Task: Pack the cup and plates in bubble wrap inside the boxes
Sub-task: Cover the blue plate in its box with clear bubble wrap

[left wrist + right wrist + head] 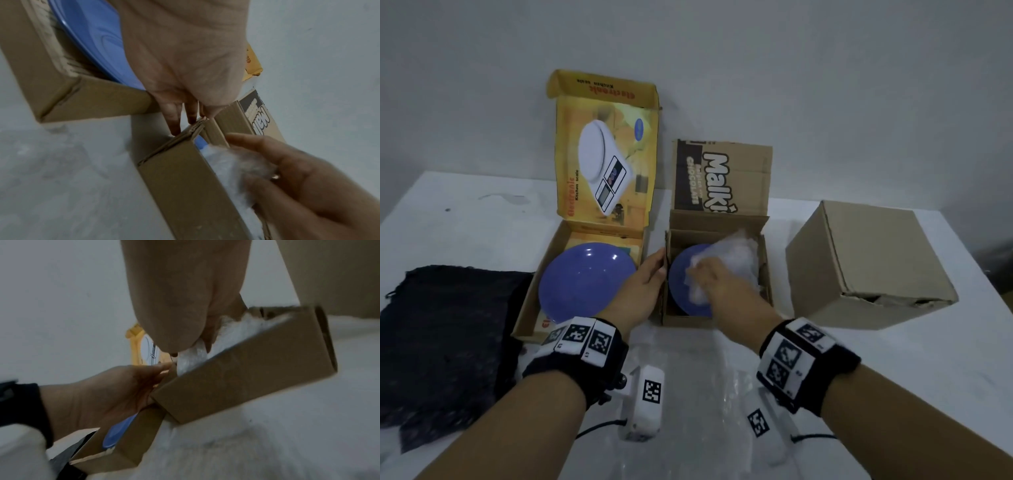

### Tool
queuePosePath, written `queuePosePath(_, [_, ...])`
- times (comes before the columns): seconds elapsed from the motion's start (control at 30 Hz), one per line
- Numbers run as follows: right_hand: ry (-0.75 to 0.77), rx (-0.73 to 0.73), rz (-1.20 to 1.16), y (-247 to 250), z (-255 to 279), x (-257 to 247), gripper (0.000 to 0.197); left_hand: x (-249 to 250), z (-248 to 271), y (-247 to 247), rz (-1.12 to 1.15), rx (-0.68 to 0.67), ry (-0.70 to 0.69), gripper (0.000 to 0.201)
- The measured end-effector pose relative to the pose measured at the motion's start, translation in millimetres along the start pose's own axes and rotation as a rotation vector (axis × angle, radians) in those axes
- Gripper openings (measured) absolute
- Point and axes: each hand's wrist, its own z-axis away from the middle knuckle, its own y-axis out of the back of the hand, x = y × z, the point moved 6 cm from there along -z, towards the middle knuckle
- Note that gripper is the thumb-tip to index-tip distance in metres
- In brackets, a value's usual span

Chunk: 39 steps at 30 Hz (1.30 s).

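Note:
A blue plate [683, 287] lies in the small brown box [717, 320] at the middle. My right hand [707, 277] grips a wad of bubble wrap [732, 258] and holds it down on that plate; in the right wrist view the wrap [193, 360] bulges under my right hand [197, 347]. My left hand [652, 272] rests with straight fingers [174, 126] against the box's left wall [185, 178]. A second blue plate [585, 277] lies bare in the open yellow box [530, 308]. No cup shows.
A closed cardboard box [866, 263] stands to the right. Dark cloth [448, 342] lies at the left. A clear bubble wrap sheet [688, 394] is spread on the white table [928, 359] between my forearms. Both open lids lean against the wall behind.

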Motion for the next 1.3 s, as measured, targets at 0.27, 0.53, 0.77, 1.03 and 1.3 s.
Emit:
queuePosePath(0.27, [-0.086,0.068,-0.236,-5.5,-23.0,-5.2,0.011,-6.4,-9.6,0.1,-0.145,-0.034,0.031,0.051])
queuePosePath(0.53, [-0.118,-0.216,-0.274,-8.4,-36.8,-6.1,0.030,-6.8,-14.9,2.8,-0.165,-0.036,0.069,0.056])
queuePosePath(0.77, [-0.161,-0.109,0.009,-24.6,-51.7,0.4,0.029,-3.2,-14.2,1.4,-0.183,-0.071,0.100,0.057])
queuePosePath(1.03, [-0.317,0.011,0.183,-26.5,-48.4,18.6,0.073,2.9,-9.5,1.8,-0.253,-0.058,0.109,0.055])
queuePosePath(1.3, [-0.308,-0.217,-0.146,-14.4,-53.8,24.7,0.047,2.1,-7.9,0.5,-0.283,-0.041,0.119,0.055])
